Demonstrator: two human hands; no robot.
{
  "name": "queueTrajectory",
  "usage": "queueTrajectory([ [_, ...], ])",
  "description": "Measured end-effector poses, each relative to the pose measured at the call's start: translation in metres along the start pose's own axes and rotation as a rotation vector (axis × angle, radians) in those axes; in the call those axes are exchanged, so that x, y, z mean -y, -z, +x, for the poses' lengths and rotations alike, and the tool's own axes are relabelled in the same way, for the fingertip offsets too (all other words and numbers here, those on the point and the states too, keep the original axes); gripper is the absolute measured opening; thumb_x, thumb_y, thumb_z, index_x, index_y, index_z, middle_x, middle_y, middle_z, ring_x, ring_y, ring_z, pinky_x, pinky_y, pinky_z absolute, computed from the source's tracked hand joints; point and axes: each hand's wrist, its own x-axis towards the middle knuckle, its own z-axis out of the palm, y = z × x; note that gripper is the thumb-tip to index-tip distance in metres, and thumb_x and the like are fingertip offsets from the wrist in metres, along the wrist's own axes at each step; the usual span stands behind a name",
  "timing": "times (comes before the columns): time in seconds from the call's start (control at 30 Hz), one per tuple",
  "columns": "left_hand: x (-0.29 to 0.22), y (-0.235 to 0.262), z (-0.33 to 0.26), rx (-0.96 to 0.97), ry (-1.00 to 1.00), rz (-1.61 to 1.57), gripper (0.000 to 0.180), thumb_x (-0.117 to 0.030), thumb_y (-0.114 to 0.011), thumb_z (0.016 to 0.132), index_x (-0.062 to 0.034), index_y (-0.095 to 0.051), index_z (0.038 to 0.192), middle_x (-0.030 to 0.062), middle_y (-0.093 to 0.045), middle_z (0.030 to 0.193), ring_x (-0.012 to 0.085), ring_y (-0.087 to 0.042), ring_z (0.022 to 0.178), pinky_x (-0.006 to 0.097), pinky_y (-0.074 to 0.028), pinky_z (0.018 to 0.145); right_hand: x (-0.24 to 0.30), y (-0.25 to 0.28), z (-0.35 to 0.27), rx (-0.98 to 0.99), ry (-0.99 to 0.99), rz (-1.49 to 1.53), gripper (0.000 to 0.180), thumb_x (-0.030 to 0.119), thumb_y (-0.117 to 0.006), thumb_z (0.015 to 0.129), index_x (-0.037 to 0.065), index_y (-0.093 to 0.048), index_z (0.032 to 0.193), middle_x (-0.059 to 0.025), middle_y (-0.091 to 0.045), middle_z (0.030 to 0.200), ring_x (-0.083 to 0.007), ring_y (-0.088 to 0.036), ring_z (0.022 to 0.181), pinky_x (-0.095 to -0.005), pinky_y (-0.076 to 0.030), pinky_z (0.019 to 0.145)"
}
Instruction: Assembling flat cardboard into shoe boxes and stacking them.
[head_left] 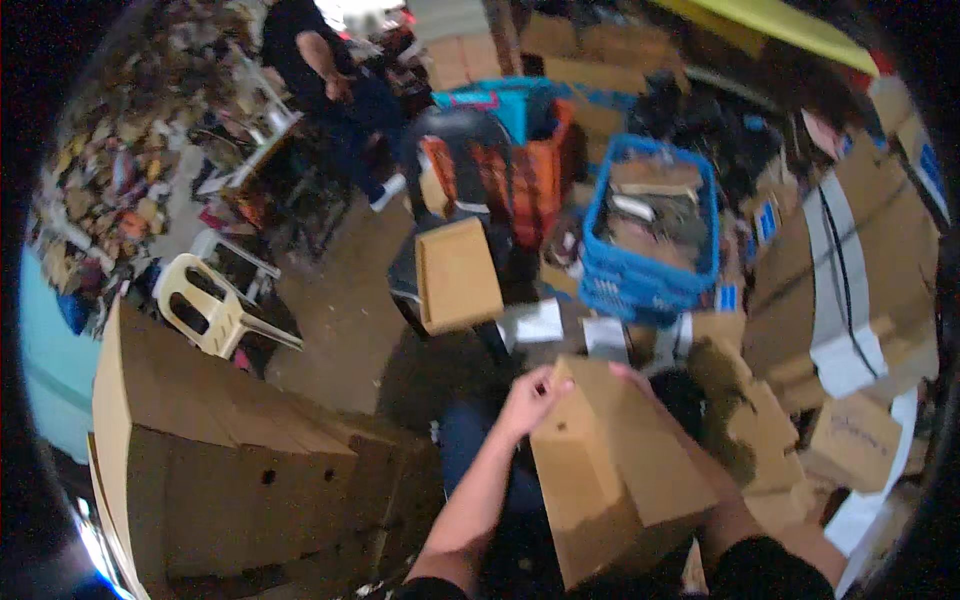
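A brown cardboard box [580, 470] stands tilted in front of me, with a flap or side panel folded up along its right. My left hand [533, 402] pinches its far left corner, thumb and fingers closed on the edge. At the far edge my right hand [628, 376] grips the same box; the raised panel hides most of that hand, and only some fingers show. Just beyond, a shallow open cardboard tray or lid [460, 278] rests on a black chair [458, 150].
Stacked cardboard boxes [250, 480] line the left. A cream plastic chair [205, 305] stands behind them. Blue crates [650, 270] hold brown pieces at right, near a large taped carton [850, 270]. An orange bin [535, 180] and a standing person [335, 90] are farther off.
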Motion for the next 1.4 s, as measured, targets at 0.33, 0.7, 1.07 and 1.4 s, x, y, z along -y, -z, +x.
queueTrajectory([
  [0.33,0.013,-0.003,-0.003,0.035,-0.04,-0.04,0.027,-0.027,-0.077,0.095,-0.0013,-0.07,0.088,-0.0059,-0.053,0.064,0.0014,-0.041,0.058,0.025,-0.033,0.05,0.042,-0.052,-0.023,-0.31,-0.089,0.112,0.031,0.034,-0.059,0.101,0.008,-0.071,0.114,-0.0041,-0.074,0.099,-0.0142,-0.069,0.088,-0.0295,-0.055,0.076],
  [0.7,0.004,0.012,-0.025,-0.007,-0.018,0.18,0.023,-0.022,-0.08,0.09,-0.0008,-0.071,0.087,0.0015,-0.058,0.063,0.005,-0.044,0.057,0.028,-0.038,0.052,0.057,-0.087,-0.033,-0.286,-0.137,0.234,0.036,0.038,-0.056,0.1,0.007,-0.069,0.113,-0.0049,-0.072,0.095,-0.0171,-0.068,0.081,-0.0319,-0.053,0.075],
  [1.07,-0.005,0.026,-0.031,0.093,-0.011,0.249,0.018,-0.016,-0.083,0.085,-0.002,-0.073,0.089,0.0047,-0.061,0.065,0.0069,-0.05,0.061,0.029,-0.042,0.058,0.046,-0.053,-0.024,-0.365,-0.04,0.136,0.027,0.034,-0.059,0.098,0.01,-0.07,0.104,-0.0008,-0.071,0.087,-0.0123,-0.066,0.075,-0.0274,-0.052,0.07],
  [1.4,0.004,0.025,-0.033,0.12,-0.044,0.217,0.02,-0.017,-0.079,0.091,0.0019,-0.073,0.088,0.003,-0.065,0.068,0.0052,-0.055,0.065,0.028,-0.046,0.058,0.053,-0.06,-0.035,-0.336,0.305,0.278,0.031,0.033,-0.061,0.097,0.005,-0.073,0.105,-0.0055,-0.075,0.093,-0.0147,-0.07,0.079,-0.0266,-0.055,0.072],
])
